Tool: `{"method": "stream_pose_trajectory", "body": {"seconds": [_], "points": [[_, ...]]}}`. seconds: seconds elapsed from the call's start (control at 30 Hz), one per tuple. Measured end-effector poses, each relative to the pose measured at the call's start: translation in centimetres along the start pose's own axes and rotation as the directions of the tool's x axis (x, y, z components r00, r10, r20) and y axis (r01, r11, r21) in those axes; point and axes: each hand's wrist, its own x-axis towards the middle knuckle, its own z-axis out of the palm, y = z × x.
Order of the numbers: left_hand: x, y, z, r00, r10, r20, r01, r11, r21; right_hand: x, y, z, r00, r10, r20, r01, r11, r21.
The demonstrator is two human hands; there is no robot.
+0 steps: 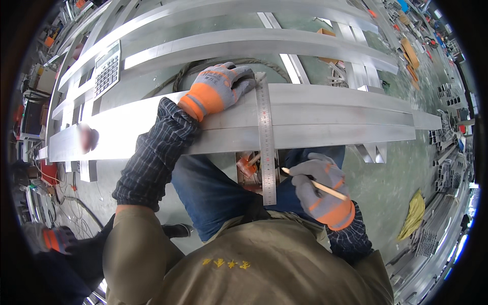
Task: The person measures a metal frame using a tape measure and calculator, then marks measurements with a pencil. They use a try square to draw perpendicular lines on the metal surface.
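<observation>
The long bars (305,114) across the middle are bare metal, pale and smooth with a dull satin sheen. The ruler (266,147) lying over them is brighter steel, finely marked. Both gloves, on the left hand (219,86) and the right hand (321,190), are grey knitted cloth with orange cuffs. The pencil (315,184) looks like plain wood. The far-left calculator (107,68) is matt grey plastic.

Grey calculator (107,69) with pale rectangular screen on far-left aluminium bar (152,51).

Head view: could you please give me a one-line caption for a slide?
Gloved left hand steadies a steel ruler across aluminium profiles; right hand holds a pencil.
</observation>
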Motion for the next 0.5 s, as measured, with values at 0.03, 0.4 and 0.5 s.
{"method": "stream_pose_trajectory", "body": {"seconds": [0.03,0.4,0.5], "points": [[0.1,0.0,0.0,1.0,0.009,-0.002,-0.009,1.0,-0.02,-0.4,-0.3,-0.6,0.999,0.019,-0.036,-0.019,1.0,0.003],[3.1,4.3,-0.1,0.985,-0.093,0.143,0.089,0.995,0.037,-4.6,1.1,-1.0,0.878,0.464,-0.119,-0.411,0.857,0.31],[2.3,2.9,1.1,1.0,-0.022,0.022,0.022,1.0,0.008,-4.8,1.4,-1.1,0.863,0.486,-0.134,-0.421,0.841,0.339]]}}
